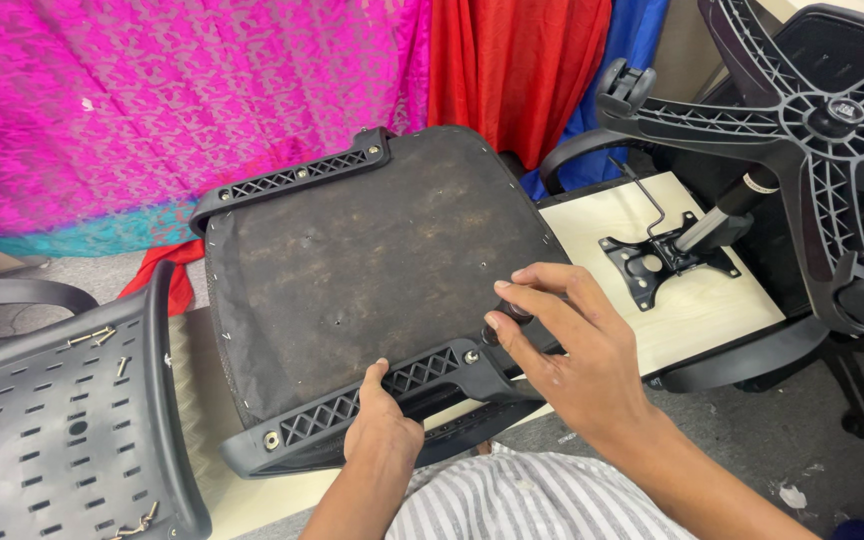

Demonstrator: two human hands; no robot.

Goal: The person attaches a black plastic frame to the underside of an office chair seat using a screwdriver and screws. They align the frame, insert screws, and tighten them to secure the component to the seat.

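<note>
**Hands Working on an Upturned Chair Seat**

Bright pink, red and blue fabrics point(182, 100) are hanging behind a pale table point(697, 310), where an office chair seat point(372, 260) is lying upside down with its dark underside facing up. Black armrest brackets are sitting along its far and near edges. The left hand point(382, 425) is gripping the near bracket point(372, 395), its fingers curled over the latticed plastic and its thumb lying on top. The right hand point(572, 350) is resting at the seat's near right corner, its fingertips pressing together around a small dark knob or bolt point(512, 312). A black perforated chair back point(62, 420) is lying to the left, loose screws resting on it. A metal tilt mechanism point(662, 260) is lying on the table to the right, beside an upturned five-star wheel base point(822, 120).
</note>
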